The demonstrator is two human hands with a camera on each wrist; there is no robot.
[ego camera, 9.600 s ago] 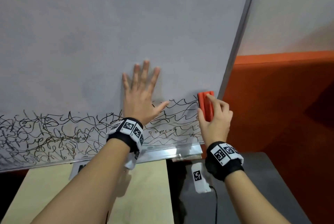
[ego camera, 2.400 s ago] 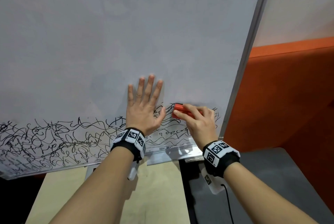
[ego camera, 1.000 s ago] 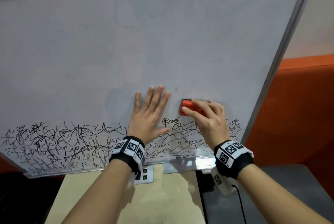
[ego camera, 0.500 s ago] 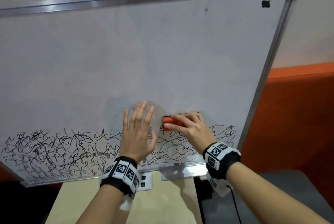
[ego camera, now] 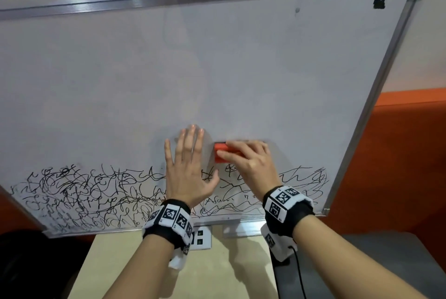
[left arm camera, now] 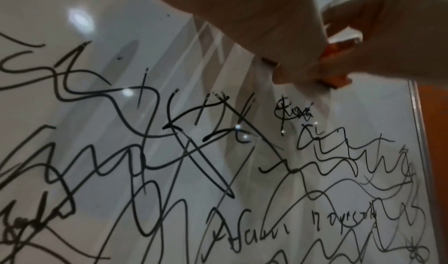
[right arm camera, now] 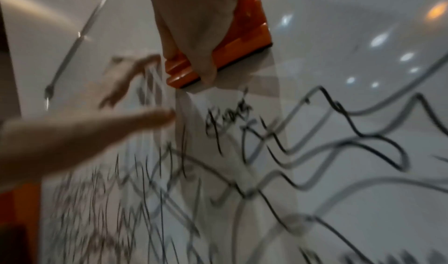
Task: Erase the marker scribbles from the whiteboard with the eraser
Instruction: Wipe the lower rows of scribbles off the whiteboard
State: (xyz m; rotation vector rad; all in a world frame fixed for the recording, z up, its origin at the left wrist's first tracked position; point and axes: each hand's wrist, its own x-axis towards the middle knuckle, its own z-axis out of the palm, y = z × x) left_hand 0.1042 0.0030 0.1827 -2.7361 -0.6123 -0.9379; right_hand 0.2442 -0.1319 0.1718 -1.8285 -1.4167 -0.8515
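The whiteboard (ego camera: 217, 69) leans back, wiped clean above, with black marker scribbles (ego camera: 96, 197) in a band along its bottom. My right hand (ego camera: 243, 156) grips the orange eraser (ego camera: 220, 154) and holds it lengthwise against the board, just above the scribbles' top edge. My left hand (ego camera: 188, 154) lies flat on the board with straight fingers, right beside the eraser's left end. The right wrist view shows the eraser (right arm camera: 242, 44) under my fingers (right arm camera: 194, 28) and the left hand (right arm camera: 97, 130) blurred. The left wrist view shows the scribbles (left arm camera: 194, 153) and the eraser (left arm camera: 338, 79).
A metal tray (ego camera: 241, 226) runs under the board's lower edge. Below it are a beige table (ego camera: 217, 274), a white socket plate (ego camera: 201, 238) and a dark grey surface (ego camera: 374, 262). An orange wall panel (ego camera: 410, 154) stands to the right. A small black mark (ego camera: 379, 4) sits near the board's top right corner.
Over the last second the eraser slid left along the top of the scribbles until it sits beside my left hand's fingers. The left hand stays flat on the board.
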